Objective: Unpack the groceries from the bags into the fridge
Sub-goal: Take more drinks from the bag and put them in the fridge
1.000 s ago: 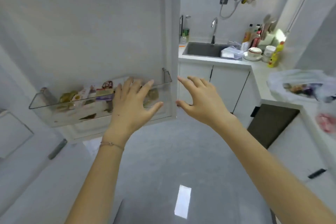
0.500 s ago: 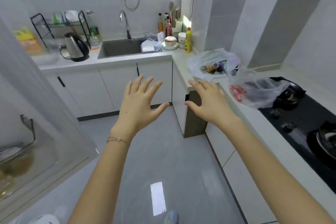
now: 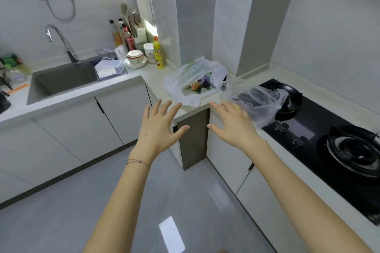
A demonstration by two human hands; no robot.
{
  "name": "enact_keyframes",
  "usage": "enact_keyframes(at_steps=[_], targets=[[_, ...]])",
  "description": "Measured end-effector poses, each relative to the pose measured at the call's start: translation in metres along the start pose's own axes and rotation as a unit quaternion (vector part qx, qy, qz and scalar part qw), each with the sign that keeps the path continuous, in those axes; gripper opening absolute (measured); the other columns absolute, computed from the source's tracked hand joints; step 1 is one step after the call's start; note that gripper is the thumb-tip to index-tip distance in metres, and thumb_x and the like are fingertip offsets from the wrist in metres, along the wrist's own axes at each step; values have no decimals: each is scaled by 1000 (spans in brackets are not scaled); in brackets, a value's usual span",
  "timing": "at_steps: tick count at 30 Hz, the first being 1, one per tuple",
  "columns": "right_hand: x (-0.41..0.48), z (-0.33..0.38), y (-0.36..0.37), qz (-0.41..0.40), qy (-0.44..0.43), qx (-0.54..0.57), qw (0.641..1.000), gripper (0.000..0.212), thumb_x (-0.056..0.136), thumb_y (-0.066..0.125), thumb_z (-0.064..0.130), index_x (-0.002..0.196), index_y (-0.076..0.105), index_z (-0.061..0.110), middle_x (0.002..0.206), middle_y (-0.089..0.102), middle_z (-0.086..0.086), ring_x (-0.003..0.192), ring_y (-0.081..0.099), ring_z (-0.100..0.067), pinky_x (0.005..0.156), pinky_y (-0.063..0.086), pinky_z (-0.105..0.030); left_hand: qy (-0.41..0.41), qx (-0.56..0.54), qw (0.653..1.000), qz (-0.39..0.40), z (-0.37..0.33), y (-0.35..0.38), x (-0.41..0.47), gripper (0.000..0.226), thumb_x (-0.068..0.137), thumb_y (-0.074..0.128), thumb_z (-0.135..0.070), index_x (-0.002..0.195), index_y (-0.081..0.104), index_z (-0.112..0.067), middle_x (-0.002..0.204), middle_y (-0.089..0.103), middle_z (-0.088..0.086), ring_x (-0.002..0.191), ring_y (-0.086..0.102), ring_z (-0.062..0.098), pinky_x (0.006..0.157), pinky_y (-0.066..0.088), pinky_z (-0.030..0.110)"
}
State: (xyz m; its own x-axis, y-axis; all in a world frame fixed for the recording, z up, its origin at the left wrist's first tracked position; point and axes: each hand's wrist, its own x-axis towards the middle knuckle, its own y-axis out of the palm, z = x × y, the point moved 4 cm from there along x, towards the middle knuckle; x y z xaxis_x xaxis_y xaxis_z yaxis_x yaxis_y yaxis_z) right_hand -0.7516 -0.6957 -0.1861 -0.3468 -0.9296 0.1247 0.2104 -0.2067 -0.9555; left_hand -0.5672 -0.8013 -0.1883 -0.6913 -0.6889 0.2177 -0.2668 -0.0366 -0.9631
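The L-shaped table [image 3: 152, 75] carries everything here; the fridge is out of view. Its right run holds a black hob [image 3: 304, 129] with pans on the burners, its left run a sink [image 3: 61, 80]. Both bags sit at the corner near the front edge, probably dropped there for easy reach. The white bag [image 3: 185, 82] lies slumped with its mouth gaping toward the person and groceries [image 3: 198, 86] showing inside. The clear bag [image 3: 263, 104] sags just beside it, spilling over the hob's edge; its contents are unclear. The left hand [image 3: 158, 127] and right hand [image 3: 232, 127] are held out empty with fingers spread, apparently reaching for the bags. The left is just short of the white bag. The right overlaps the clear one, and contact can't be judged. A yellow bottle [image 3: 158, 53] and bowls [image 3: 135, 56] stand behind, out of the way.
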Motion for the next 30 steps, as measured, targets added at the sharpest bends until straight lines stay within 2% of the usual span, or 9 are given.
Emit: enact_keyframes(at_steps=[4,8,13,22,27,30], targets=[[57,-41,17,17,19,0,1000,69,91,52,51,151,24,30,152,31,-2,139,26,-27,112,22,-43,6,-3,1000,29,2,33,64,82,80,20,-75,152,24,-35,158,26,1,150,9,25,120,1,50],[116,-78,31,19,8,5,1000,71,90,54,51,150,25,29,150,32,-3,138,27,-28,110,24,-43,1,4,999,51,1,65,129,69,92,37,-66,151,24,-34,159,24,0,150,6,24,120,-2,50],[177,-111,54,61,-22,-3,998,72,89,53,55,150,25,29,153,29,-3,139,25,-27,111,23,-42,-24,8,998,63,2,102,194,85,76,13,-74,149,31,-33,156,31,-4,149,12,22,118,-1,52],[276,-133,93,120,-62,22,991,66,94,51,43,152,23,28,156,23,-5,141,21,-26,113,20,-39,-88,11,990,113,39,164,257,90,73,9,-75,150,28,-32,160,22,-1,150,5,21,118,-4,53],[326,-133,118,141,-65,33,987,67,94,52,43,151,23,27,156,22,-5,141,21,-27,112,21,-39,-95,15,986,138,69,191,293,73,89,30,-69,151,25,-31,161,20,-2,151,1,21,117,-9,52],[356,-128,137,147,-68,36,986,66,93,53,41,151,24,28,152,28,-4,138,25,-27,111,23,-39,-95,10,983,157,90,206,314,70,93,36,-64,152,24,-29,161,19,-2,151,0,21,117,-9,51]])
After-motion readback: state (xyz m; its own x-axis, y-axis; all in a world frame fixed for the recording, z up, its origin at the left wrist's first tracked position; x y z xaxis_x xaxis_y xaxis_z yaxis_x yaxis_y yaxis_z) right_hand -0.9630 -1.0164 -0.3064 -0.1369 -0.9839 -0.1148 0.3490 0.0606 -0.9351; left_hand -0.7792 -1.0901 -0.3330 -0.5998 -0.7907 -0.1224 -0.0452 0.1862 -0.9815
